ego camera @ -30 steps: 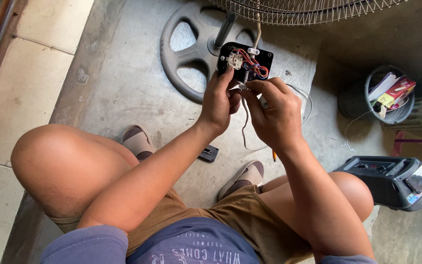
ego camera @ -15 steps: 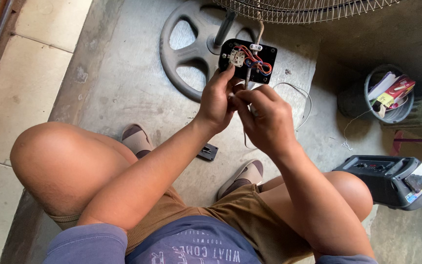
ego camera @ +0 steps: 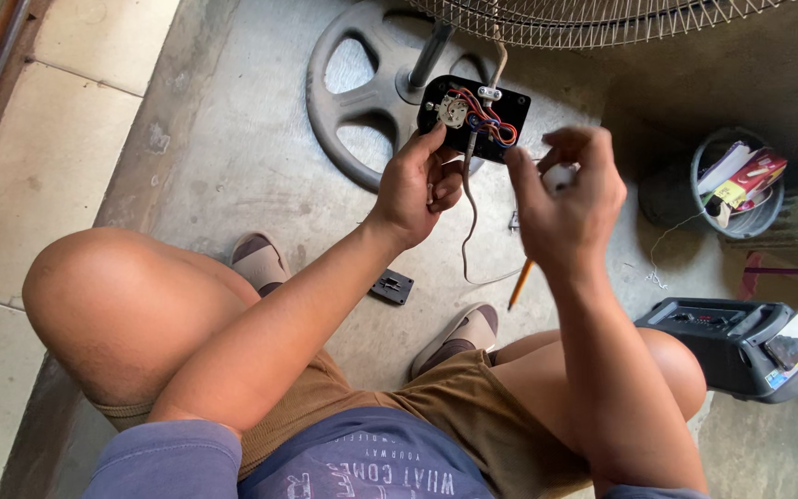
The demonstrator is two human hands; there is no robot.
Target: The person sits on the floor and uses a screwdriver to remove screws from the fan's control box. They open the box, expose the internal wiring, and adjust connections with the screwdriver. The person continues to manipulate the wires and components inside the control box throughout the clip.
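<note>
Matt black plastic on the open switch box [ego camera: 473,115], with glossy red and blue insulated wires [ego camera: 487,115] and a dull grey cord [ego camera: 469,222] below it. Matt grey plastic on the round fan base [ego camera: 344,102], thin shiny metal wire on the fan grille [ego camera: 593,18], rough stained concrete for the floor [ego camera: 233,166], and smooth pale tiles [ego camera: 39,166] beside it. Soft brown cloth on the shorts [ego camera: 436,416], smooth black plastic on the small speaker [ego camera: 731,346], glossy paper packets in the grey bucket [ego camera: 736,217].
</note>
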